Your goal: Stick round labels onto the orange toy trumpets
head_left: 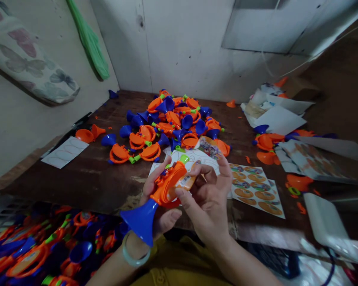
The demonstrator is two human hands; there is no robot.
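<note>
My left hand [162, 216] is wrapped round an orange toy trumpet [168, 184] with a blue bell and a green mouthpiece, tilted with its bell toward me. Between the thumb and fingers of my right hand [209, 194] is an orange sticker with a barcode [186, 181], held against the trumpet's side. A second printed sticker [209, 149] clings near the raised fingertips of that hand. Behind both hands lies a white sheet with oval outlines [197, 157]. To the right is a sheet of oval stickers [253, 188].
A heap of orange and blue trumpets [179, 123] covers the back middle of the brown table [98, 186]. More trumpets fill a crate [6, 208] at lower left. Sticker stacks [313, 159], papers [279, 117] and a white device [328, 220] are at right.
</note>
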